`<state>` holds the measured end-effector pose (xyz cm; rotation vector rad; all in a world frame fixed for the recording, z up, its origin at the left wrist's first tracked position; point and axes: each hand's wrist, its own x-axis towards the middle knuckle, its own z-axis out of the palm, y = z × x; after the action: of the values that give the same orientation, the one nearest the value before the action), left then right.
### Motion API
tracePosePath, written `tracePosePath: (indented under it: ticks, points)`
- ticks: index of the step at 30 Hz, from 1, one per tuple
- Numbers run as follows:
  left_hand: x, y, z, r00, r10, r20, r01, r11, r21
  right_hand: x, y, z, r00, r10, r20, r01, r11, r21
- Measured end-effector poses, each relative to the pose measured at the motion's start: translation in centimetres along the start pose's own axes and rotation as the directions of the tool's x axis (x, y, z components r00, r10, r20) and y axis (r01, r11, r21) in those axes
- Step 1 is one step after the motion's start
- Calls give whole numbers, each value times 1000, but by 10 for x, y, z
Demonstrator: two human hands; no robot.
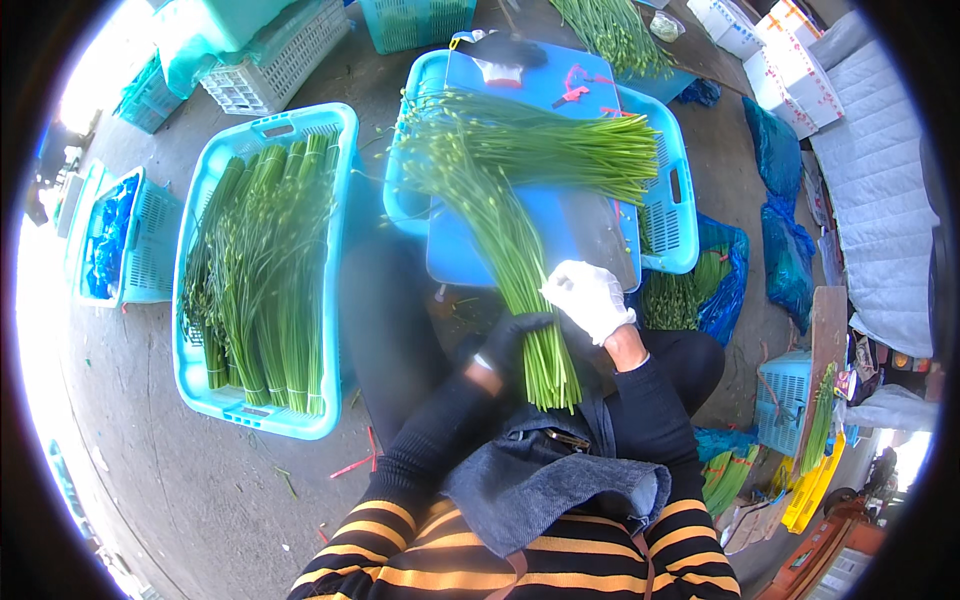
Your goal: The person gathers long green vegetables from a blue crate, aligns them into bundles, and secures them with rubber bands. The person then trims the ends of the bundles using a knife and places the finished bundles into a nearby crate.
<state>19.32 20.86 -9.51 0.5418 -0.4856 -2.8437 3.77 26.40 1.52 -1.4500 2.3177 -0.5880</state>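
Note:
My left hand (510, 341), in a dark glove, is closed around a bundle of flowering garlic chives (517, 255) near its cut ends. The white-gloved right hand (590, 300) is at the right side of the same stems, its fingers curled; whether it grips any stems cannot be told. The bundle's budded tips rest on a blue board (465, 244), laid over a turquoise plastic basket (677, 225). Across the board lies a second, loose pile of chives (577, 146), cut ends to the right. A dark glove (510, 51) and red ties (576, 94) lie at the board's far end.
On the left stands a turquoise basket (335, 300) of tied chive bundles. Further left is a basket (154, 232) holding blue plastic. Blue bags (739, 262) with greens lie right of the board. White boxes (791, 75) stand at upper right, and a yellow crate (817, 487) at lower right.

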Motion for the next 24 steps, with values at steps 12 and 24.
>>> tracePosePath:
  ticks: [12, 24]
  points:
    - [-7, 0, 14, 995, 21, 95, -11, 994, -105, -94, -31, -21, 992, -85, 98, 87, 996, -19]
    - [-13, 1, 7, 999, -3, 48, 8, 995, -101, -75, 4, -88, 978, 57, -201, -41, 996, 81]
